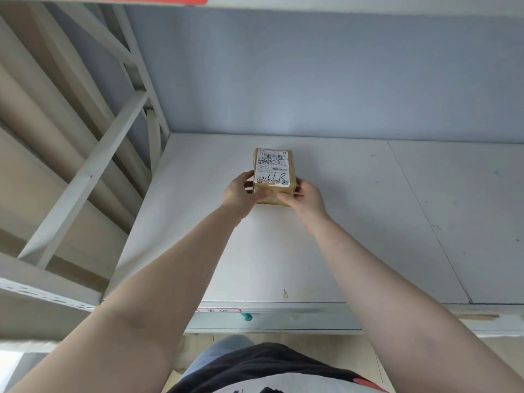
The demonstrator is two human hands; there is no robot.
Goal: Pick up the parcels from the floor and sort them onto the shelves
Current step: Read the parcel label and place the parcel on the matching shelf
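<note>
On the white shelf board (354, 222), towards its back wall and left of its middle, sits the small brown cardboard parcel (274, 177) I have between both hands. It is wrapped in clear tape, and a white shipping label (272, 167) with barcodes, printed text and black handwritten marks covers its top face. Its long axis runs from me towards the back wall, short near end facing me. My left hand (241, 194) clasps the near left corner, my right hand (304, 199) the near right corner, thumbs pressed on the near end, fingers wrapped around the sides.
</note>
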